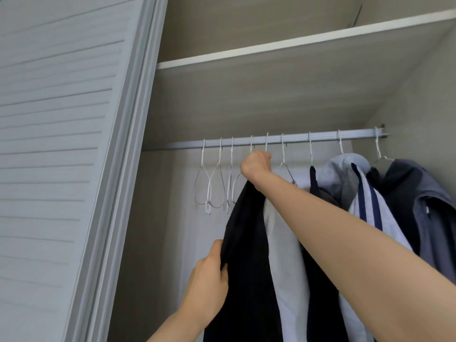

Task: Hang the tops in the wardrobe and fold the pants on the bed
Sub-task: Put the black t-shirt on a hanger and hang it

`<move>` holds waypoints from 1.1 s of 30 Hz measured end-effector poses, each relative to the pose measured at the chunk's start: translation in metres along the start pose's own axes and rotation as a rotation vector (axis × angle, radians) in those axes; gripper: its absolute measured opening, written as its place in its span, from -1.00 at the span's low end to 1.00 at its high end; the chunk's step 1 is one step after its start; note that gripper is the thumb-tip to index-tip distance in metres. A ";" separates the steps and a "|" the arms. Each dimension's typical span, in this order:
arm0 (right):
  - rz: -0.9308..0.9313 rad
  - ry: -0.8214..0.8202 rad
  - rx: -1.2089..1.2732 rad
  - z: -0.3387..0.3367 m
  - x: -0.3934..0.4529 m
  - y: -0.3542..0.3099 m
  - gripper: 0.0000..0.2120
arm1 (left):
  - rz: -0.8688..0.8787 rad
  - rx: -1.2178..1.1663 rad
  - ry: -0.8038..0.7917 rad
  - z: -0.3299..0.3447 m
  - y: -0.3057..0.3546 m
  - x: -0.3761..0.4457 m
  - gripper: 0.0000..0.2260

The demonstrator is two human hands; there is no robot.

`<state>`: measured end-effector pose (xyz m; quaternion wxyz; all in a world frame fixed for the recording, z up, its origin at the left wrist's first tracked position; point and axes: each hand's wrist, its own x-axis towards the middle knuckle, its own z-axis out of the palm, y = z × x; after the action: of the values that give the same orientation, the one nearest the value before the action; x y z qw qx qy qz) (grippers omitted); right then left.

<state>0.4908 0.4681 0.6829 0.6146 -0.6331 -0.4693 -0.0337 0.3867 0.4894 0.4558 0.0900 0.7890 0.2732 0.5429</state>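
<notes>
Dark top held up at the wardrobe's ribbed grey metal rail (271,139).
The right hand (255,166) was clenched around the top of the dark navy fabric top (246,255) just under the rail, among thin white wire hangers (209,183), while the left hand (209,275) pinched its left edge lower down.
</notes>
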 end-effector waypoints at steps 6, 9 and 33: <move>-0.341 0.162 -0.756 0.010 -0.034 0.036 -0.53 | -0.024 0.147 -0.038 -0.001 -0.015 -0.022 -0.56; -0.493 0.160 -1.071 0.014 -0.064 0.063 -0.50 | -0.013 0.213 -0.082 -0.002 -0.014 -0.044 -0.45; -0.941 -0.639 -0.630 -0.047 -0.447 0.159 -0.61 | -0.538 0.314 -0.041 -0.149 0.050 -0.389 -0.70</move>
<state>0.3678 0.2142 0.2992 0.1492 -0.4887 -0.8239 -0.2452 0.1670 0.2184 0.2222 0.1129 0.7036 0.5507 0.4347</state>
